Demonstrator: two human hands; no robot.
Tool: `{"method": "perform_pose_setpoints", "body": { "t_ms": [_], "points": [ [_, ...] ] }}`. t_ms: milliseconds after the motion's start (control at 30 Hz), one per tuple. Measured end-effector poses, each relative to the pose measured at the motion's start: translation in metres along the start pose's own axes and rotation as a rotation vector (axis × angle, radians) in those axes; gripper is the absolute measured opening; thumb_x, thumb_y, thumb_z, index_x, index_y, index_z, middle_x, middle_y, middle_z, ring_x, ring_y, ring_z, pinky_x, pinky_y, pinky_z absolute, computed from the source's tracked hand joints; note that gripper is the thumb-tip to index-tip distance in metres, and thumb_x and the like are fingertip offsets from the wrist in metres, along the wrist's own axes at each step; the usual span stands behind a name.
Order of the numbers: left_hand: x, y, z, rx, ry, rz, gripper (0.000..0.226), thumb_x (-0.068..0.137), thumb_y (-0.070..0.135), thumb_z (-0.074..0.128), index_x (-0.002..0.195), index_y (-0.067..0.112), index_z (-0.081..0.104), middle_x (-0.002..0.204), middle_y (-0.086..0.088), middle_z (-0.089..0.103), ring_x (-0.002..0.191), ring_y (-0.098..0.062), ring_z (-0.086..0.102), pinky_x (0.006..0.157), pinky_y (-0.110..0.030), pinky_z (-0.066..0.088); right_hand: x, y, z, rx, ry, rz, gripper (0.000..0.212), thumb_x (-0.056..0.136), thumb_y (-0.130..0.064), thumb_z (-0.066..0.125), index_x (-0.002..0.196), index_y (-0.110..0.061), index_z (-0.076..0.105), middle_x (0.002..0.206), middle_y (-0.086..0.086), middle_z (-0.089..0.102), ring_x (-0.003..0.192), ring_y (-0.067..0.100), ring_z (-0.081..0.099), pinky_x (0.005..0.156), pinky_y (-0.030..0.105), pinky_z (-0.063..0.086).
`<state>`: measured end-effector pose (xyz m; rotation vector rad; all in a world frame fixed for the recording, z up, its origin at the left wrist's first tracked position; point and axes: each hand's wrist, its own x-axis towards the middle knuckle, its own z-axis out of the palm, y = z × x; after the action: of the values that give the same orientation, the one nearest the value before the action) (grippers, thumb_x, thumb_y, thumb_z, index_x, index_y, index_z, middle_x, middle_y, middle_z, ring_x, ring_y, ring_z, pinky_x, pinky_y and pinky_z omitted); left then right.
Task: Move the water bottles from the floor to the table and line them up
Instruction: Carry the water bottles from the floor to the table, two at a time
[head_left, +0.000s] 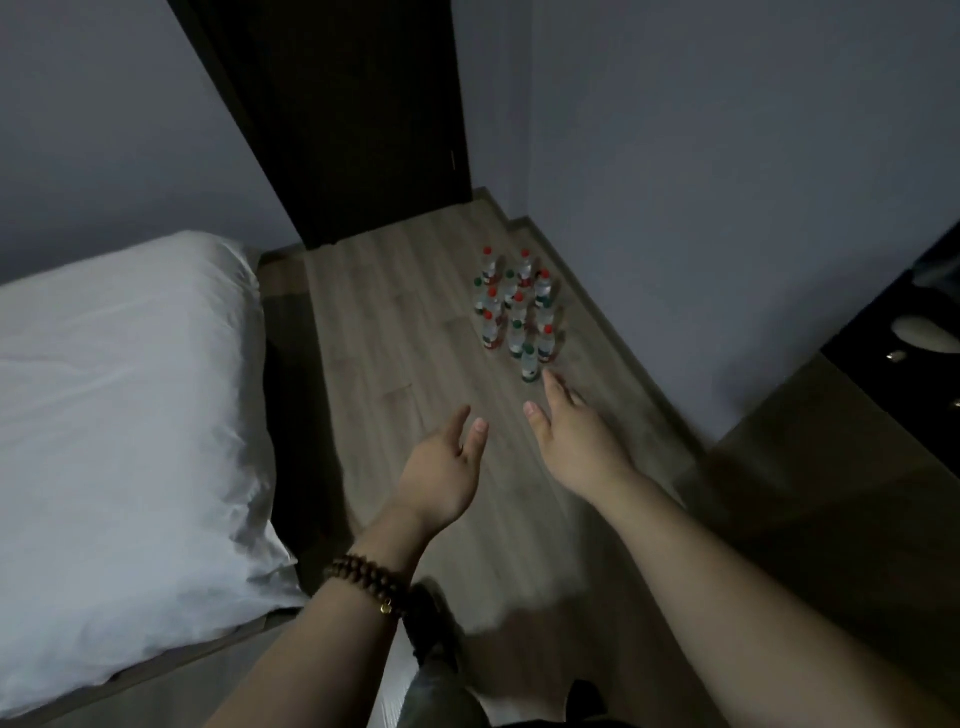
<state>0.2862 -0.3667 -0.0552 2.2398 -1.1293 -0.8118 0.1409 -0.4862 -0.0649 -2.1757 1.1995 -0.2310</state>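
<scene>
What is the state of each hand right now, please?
Left hand: open, fingers relaxed, holding nothing.
Right hand: open, fingers extended toward the water bottles, holding nothing.

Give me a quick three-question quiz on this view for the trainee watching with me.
1. True or false: the left hand already holds a water bottle.
2. The cluster of water bottles stands on: A) the bed, B) the wood floor, C) the dark table.
3. Fill in: the front bottle, closest to the right hand, has a ___ cap.
Key: 1 false, both hands are open and empty; 2 B; 3 green.
</scene>
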Motion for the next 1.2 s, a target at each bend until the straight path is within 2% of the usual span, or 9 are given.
{"method": "perform_pose_setpoints", "body": {
  "t_ms": [233, 367, 567, 700, 833, 900, 967, 1100, 1200],
  "points": [
    [0.143, -0.056, -0.065, 0.001, -0.076, 0.059, 0.063, 0.104, 0.057, 0.034, 0.153, 0.018, 0.042, 0.152, -0.003, 0.051, 0.139, -0.020, 0.047, 0.101, -0.018, 0.028, 0.130, -0.046, 0.046, -0.064, 0.032, 0.066, 0.063, 0.108, -0.042, 0.033, 0.161, -0.012, 0.017, 0.168, 0.006, 0.022, 0.154, 0.020, 0.021, 0.122, 0.032, 0.022],
    [0.210, -0.076, -0.108, 0.010, -0.176, 0.075, 0.060, 0.104, 0.055, 0.037, 0.151, 0.019, 0.044, 0.150, -0.004, 0.053, 0.137, -0.022, 0.050, 0.102, -0.023, 0.033, 0.182, -0.073, 0.065, -0.078, 0.069, 0.149, 0.062, 0.108, -0.041, 0.037, 0.159, -0.008, 0.025, 0.165, 0.010, 0.029, 0.152, 0.022, 0.026, 0.122, 0.030, 0.019],
    [0.309, -0.079, -0.142, 0.092, -0.252, 0.151, 0.051, 0.106, 0.051, 0.037, 0.141, 0.018, 0.055, 0.137, -0.005, 0.063, 0.124, -0.024, 0.058, 0.090, -0.025, 0.035, 0.252, -0.082, 0.081, -0.005, 0.020, 0.315, 0.062, 0.108, -0.044, 0.034, 0.159, -0.010, 0.028, 0.163, 0.012, 0.031, 0.150, 0.026, 0.029, 0.119, 0.034, 0.023],
    [0.374, -0.074, -0.142, 0.105, -0.319, 0.160, 0.054, 0.106, 0.050, 0.037, 0.148, 0.018, 0.049, 0.146, -0.004, 0.057, 0.132, -0.023, 0.054, 0.097, -0.024, 0.034, 0.299, -0.065, 0.090, 0.030, 0.001, 0.375, 0.059, 0.108, -0.042, 0.033, 0.158, -0.010, 0.030, 0.162, 0.012, 0.034, 0.147, 0.026, 0.035, 0.121, 0.039, 0.028],
    [0.438, -0.072, -0.134, 0.119, -0.382, 0.153, 0.053, 0.107, 0.047, 0.039, 0.149, 0.017, 0.047, 0.148, -0.006, 0.055, 0.133, -0.022, 0.052, 0.095, -0.023, 0.034, 0.357, -0.043, 0.104, 0.062, -0.007, 0.420, 0.054, 0.109, -0.036, 0.035, 0.152, -0.004, 0.036, 0.152, 0.016, 0.045, 0.136, 0.031, 0.046, 0.111, 0.038, 0.037],
    [0.468, -0.074, -0.132, 0.172, -0.422, 0.156, 0.053, 0.107, 0.047, 0.039, 0.149, 0.016, 0.048, 0.147, -0.007, 0.055, 0.133, -0.023, 0.053, 0.096, -0.022, 0.034, 0.388, -0.029, 0.114, 0.095, -0.025, 0.478, 0.047, 0.108, -0.032, 0.037, 0.141, 0.001, 0.044, 0.132, 0.021, 0.057, 0.114, 0.025, 0.056, 0.092, 0.033, 0.042],
    [0.498, -0.076, -0.132, 0.220, -0.462, 0.158, 0.052, 0.106, 0.046, 0.042, 0.148, 0.016, 0.048, 0.147, -0.006, 0.056, 0.132, -0.022, 0.053, 0.097, -0.022, 0.035, 0.418, -0.018, 0.120, 0.106, -0.057, 0.540, 0.041, 0.107, -0.027, 0.038, 0.132, 0.004, 0.048, 0.108, 0.017, 0.056, 0.094, 0.017, 0.049, 0.079, 0.029, 0.038],
    [0.555, -0.076, -0.131, 0.249, -0.510, 0.149, 0.051, 0.105, 0.047, 0.043, 0.148, 0.020, 0.049, 0.146, -0.005, 0.056, 0.130, -0.021, 0.055, 0.095, -0.021, 0.034, 0.472, -0.005, 0.128, 0.158, -0.110, 0.615, 0.030, 0.107, -0.023, 0.039, 0.115, -0.001, 0.057, 0.113, 0.020, 0.063, 0.101, 0.027, 0.060, 0.088, 0.035, 0.048],
    [0.591, -0.074, -0.123, 0.249, -0.544, 0.129, 0.049, 0.106, 0.045, 0.043, 0.148, 0.019, 0.048, 0.148, -0.004, 0.055, 0.131, -0.020, 0.054, 0.094, -0.020, 0.033, 0.505, 0.000, 0.134, 0.169, -0.122, 0.657, 0.035, 0.108, -0.028, 0.037, 0.121, -0.003, 0.058, 0.116, 0.018, 0.064, 0.109, 0.032, 0.062, 0.095, 0.042, 0.050]
  ]
}}
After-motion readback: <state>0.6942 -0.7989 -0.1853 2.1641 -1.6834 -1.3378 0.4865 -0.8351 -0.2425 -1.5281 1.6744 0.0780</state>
